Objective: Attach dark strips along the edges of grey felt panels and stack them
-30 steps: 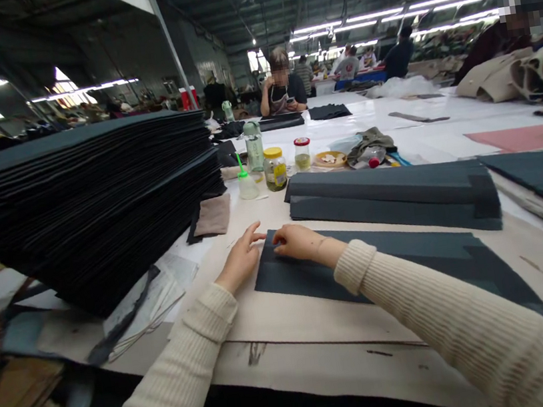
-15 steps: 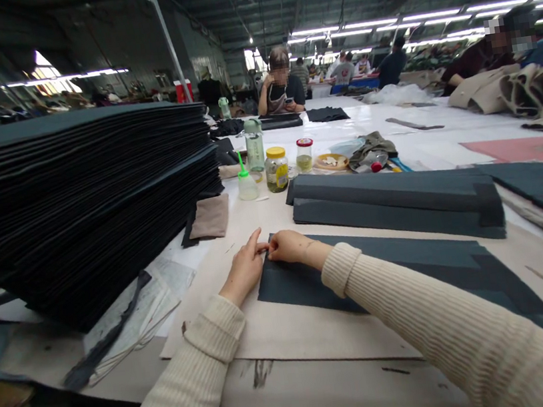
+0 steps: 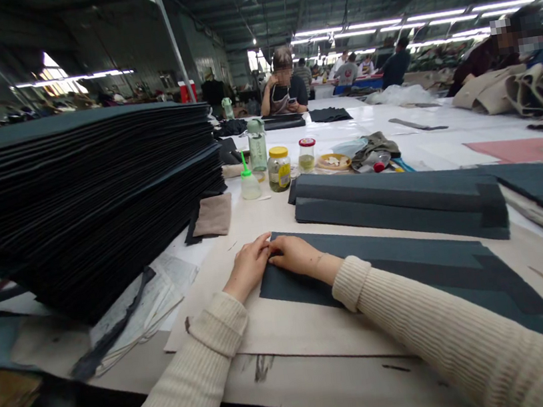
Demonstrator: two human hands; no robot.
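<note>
A long dark grey fabric piece (image 3: 413, 278) lies flat on a beige paper sheet (image 3: 289, 326) on the table in front of me. Both hands meet at its far left corner. My left hand (image 3: 249, 270) rests at the fabric's edge with fingers curled against the corner. My right hand (image 3: 295, 255) lies on the fabric, its fingers closed together at the same corner and touching the left hand. I cannot make out whether the fingers pinch the cloth or only press it. Cream ribbed sleeves cover both arms.
A tall stack of dark fabric sheets (image 3: 78, 190) fills the left. Folded dark pieces (image 3: 397, 202) lie behind the flat one. Bottles and jars (image 3: 277, 169) stand beyond, beside a tan cloth (image 3: 212, 215). Other people sit at the far end of the table.
My hands have come together at the fabric's left corner; a second ago the left hand's fingers were stretched out and apart from the right hand. The view shifted slightly.
</note>
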